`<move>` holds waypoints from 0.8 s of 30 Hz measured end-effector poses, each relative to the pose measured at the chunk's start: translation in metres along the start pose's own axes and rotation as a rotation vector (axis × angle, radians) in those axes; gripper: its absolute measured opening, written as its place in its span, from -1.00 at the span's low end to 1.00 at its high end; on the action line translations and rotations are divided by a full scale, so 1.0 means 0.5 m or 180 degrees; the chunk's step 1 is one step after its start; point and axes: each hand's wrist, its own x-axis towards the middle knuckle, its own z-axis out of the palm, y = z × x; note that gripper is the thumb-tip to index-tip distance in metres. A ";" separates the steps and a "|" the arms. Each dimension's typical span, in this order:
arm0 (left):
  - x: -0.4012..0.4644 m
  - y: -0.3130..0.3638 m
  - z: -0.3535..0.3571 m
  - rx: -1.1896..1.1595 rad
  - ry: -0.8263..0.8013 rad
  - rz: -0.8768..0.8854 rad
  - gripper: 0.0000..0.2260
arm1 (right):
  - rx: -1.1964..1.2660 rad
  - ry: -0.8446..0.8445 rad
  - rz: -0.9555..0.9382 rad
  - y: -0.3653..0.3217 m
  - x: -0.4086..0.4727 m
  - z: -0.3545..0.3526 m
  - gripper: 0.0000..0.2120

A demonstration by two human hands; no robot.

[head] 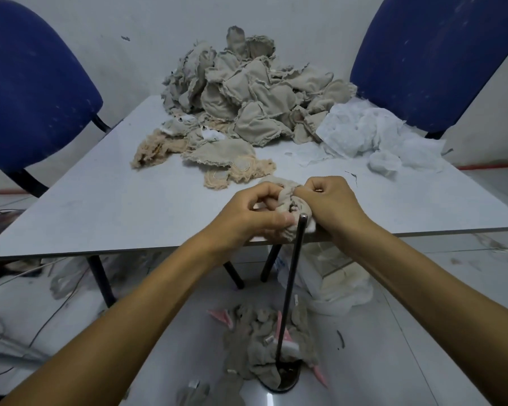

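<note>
A small beige fabric piece [288, 200] is bunched up at the near edge of the grey table [115, 200]. My left hand [255, 212] grips its left side with curled fingers. My right hand [329, 203] pinches its right side, fingers curled round the cloth. A thin dark metal rod [291, 288] stands upright from a round base on the floor, and its tip meets the underside of the bunched cloth between my hands.
A big heap of beige fabric pieces [247, 98] fills the table's far side, with white stuffing [373, 136] at its right. Two blue chairs [27, 92] [428, 60] flank the table. Grey and pink fabric pieces [261, 347] lie on the floor around the rod's base.
</note>
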 end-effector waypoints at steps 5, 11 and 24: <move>0.010 0.002 -0.009 -0.0476 -0.0015 -0.0188 -0.74 | 0.0597 -0.0752 0.0200 -0.007 -0.009 -0.025 -0.70; 0.027 -0.006 0.000 -0.0516 0.0840 -0.0089 -0.89 | 0.1165 -0.1727 -0.0054 -0.003 -0.020 -0.051 -0.88; 0.005 -0.008 0.002 0.0181 0.0087 0.0062 -0.75 | -0.0285 0.0082 -0.0395 0.011 -0.027 -0.009 -0.81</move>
